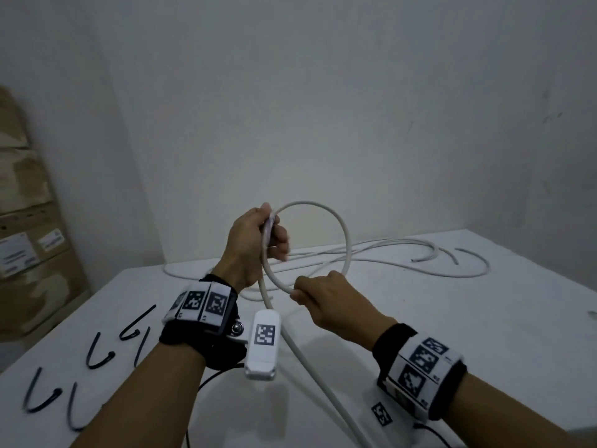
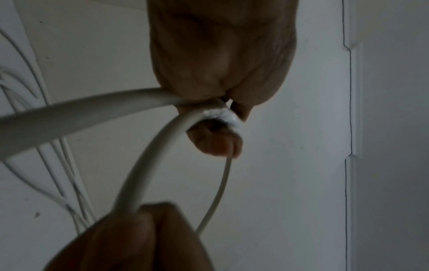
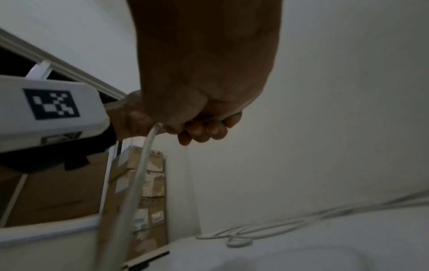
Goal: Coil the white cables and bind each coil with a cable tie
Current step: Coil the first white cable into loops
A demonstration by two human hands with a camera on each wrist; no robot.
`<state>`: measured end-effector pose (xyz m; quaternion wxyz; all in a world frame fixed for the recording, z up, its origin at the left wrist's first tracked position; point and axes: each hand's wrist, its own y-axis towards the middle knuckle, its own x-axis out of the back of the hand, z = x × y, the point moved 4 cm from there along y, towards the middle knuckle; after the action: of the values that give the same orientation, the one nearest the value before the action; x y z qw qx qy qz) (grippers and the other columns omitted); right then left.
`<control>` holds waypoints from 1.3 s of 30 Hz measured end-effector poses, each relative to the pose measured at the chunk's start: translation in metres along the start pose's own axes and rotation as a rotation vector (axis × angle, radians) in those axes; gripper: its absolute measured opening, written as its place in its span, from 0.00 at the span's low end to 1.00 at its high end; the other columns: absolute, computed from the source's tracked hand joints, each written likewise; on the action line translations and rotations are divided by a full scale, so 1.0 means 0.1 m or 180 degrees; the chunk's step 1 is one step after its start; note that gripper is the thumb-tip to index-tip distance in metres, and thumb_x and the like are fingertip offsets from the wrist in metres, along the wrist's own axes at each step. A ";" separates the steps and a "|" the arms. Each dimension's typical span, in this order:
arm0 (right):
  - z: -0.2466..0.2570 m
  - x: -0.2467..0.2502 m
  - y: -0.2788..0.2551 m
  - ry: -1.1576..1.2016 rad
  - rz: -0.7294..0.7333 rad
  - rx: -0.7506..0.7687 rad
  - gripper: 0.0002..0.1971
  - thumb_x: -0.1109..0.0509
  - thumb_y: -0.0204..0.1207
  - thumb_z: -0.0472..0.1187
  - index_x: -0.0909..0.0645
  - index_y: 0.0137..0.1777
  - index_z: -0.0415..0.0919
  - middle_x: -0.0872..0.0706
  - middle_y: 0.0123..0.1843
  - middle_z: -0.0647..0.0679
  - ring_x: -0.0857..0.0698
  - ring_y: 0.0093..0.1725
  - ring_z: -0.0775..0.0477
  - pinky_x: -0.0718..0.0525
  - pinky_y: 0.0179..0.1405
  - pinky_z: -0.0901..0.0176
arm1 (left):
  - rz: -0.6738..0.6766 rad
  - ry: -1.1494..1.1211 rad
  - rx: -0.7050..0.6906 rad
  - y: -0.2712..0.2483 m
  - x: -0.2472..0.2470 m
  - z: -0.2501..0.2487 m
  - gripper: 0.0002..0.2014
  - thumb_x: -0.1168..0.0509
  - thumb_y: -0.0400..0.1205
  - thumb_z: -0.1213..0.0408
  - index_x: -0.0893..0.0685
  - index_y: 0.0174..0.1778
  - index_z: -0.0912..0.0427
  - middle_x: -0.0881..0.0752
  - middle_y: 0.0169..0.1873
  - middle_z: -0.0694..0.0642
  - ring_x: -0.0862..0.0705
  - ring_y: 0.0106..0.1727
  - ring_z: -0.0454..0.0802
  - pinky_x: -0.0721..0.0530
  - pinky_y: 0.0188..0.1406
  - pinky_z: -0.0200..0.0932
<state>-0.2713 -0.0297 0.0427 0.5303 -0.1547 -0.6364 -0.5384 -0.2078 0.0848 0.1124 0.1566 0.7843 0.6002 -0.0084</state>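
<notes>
A white cable (image 1: 336, 218) forms one upright loop in the air above the white table (image 1: 452, 334). My left hand (image 1: 258, 244) grips the top left of the loop, where the frayed cable end (image 2: 223, 115) lies between thumb and fingers. My right hand (image 1: 323, 299) grips the bottom of the loop (image 3: 150, 135) in a fist. From there the cable runs down toward me (image 1: 310, 376) off the table's near edge. Several black cable ties (image 1: 100, 354) lie loose on the table at the near left.
More white cable (image 1: 420, 253) sprawls in loose curves across the far side of the table, against the white wall. Stacked cardboard boxes (image 1: 29, 240) stand to the left of the table. A small printed marker (image 1: 382, 413) lies on the table under my right wrist.
</notes>
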 end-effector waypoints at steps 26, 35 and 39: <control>0.30 -0.20 0.03 -0.0202 -0.0084 -0.0714 0.12 0.39 0.80 0.46 0.18 0.45 0.40 0.16 0.41 0.44 0.20 0.41 0.41 0.29 0.47 0.51 | -0.0593 0.0102 -0.0236 -0.02 0.19 0.25 0.14 0.40 0.87 0.60 0.33 0.36 0.57 0.30 0.17 0.49 0.39 0.12 0.42 0.43 0.12 0.30; 0.63 -0.41 -0.69 0.4859 0.0253 -0.3662 0.28 0.50 0.83 0.61 0.30 0.67 0.36 0.16 0.57 0.35 0.12 0.41 0.40 0.13 0.36 0.47 | -0.0695 -0.0980 -0.0291 0.20 0.33 -0.01 0.16 0.40 0.87 0.59 0.35 0.34 0.53 0.32 0.13 0.46 0.41 0.09 0.40 0.43 0.10 0.24; 0.27 -0.37 -0.51 0.6561 -0.2476 -0.3908 0.25 0.56 0.87 0.55 0.29 0.65 0.35 0.18 0.62 0.36 0.16 0.50 0.42 0.24 0.67 0.45 | -0.0575 -0.1130 -0.0121 0.15 0.26 0.03 0.14 0.42 0.87 0.59 0.33 0.36 0.53 0.34 0.12 0.45 0.41 0.08 0.40 0.44 0.08 0.24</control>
<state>-0.3102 -0.0120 -0.0109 0.4271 0.3130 0.4229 -0.7354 -0.1860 0.1051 0.1079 0.2733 0.7104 0.6311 -0.1493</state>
